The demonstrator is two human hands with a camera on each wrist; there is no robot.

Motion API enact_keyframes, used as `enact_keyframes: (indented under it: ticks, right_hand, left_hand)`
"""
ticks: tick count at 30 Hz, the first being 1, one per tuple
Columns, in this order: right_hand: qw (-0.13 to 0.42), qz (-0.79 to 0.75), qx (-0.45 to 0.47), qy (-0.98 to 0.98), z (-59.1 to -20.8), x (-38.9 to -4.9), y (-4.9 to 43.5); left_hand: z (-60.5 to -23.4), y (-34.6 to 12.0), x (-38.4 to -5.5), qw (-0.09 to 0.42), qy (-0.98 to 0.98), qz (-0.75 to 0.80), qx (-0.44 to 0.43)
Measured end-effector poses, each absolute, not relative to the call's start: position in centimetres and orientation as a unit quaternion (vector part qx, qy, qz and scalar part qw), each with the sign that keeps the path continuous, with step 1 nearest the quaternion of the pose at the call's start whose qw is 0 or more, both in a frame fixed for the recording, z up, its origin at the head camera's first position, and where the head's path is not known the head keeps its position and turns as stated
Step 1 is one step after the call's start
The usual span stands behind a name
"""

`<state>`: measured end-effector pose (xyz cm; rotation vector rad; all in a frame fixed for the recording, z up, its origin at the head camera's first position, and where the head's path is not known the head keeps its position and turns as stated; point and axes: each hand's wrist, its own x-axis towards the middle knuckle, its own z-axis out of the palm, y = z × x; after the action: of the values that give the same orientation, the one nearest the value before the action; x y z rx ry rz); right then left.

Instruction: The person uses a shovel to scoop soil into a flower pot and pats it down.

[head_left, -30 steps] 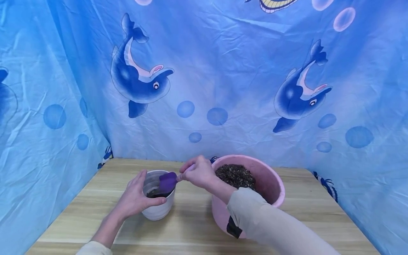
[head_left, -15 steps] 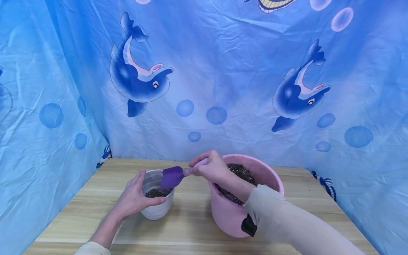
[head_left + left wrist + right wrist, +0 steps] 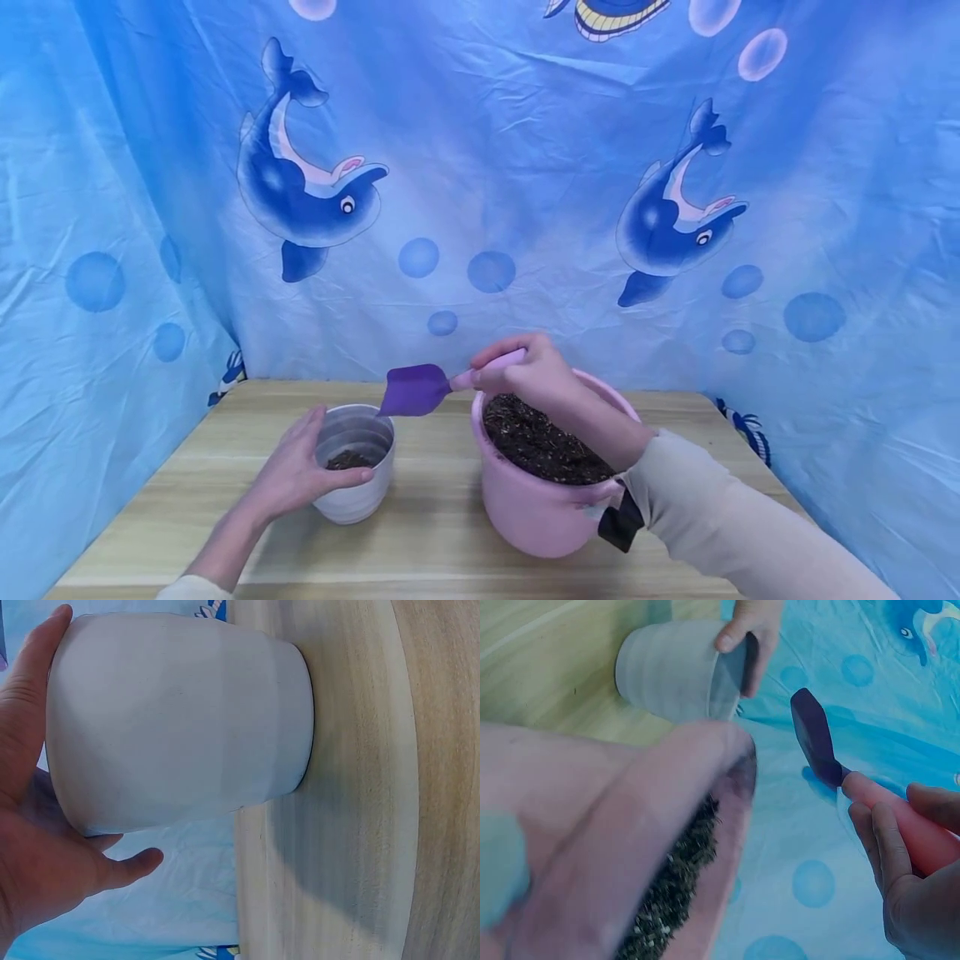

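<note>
Purple-bladed, pink-handled trowel, raised in your right hand: your thumb and fingers are clamped together on the handle, with the blade pointing to your left. The blade is in the air; its tip appears beside the rim of the white, faintly ridged round pot in the head view, while the right wrist view shows the two apart. Your left hand is spread at that pot — thumb along the near side of the rim, fingers along the left side, touching it. The pot stands upright on the pale wood-grain table, with dark crumbly soil low inside. Your right forearm crosses above the pink round bucket, which holds more dark soil. Blue dolphin-printed fabric hangs behind the table.
</note>
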<state>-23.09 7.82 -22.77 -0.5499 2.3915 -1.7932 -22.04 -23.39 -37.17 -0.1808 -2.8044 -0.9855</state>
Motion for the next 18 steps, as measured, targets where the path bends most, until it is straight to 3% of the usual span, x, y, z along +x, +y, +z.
enact_keyframes:
  ticks: [10, 18]
  right_hand:
    - [0.064, -0.621, -0.145, 0.768, -21.6, -21.9, 10.5]
    - [0.053, -0.645, -0.123, 0.752, -21.7, -21.7, 11.8]
  left_hand:
    - [-36.6, -23.1, -22.1, 0.126, -0.943, -0.295, -0.093]
    - [-35.1, -21.7, -22.2, 0.127, -0.938, -0.296, -0.125]
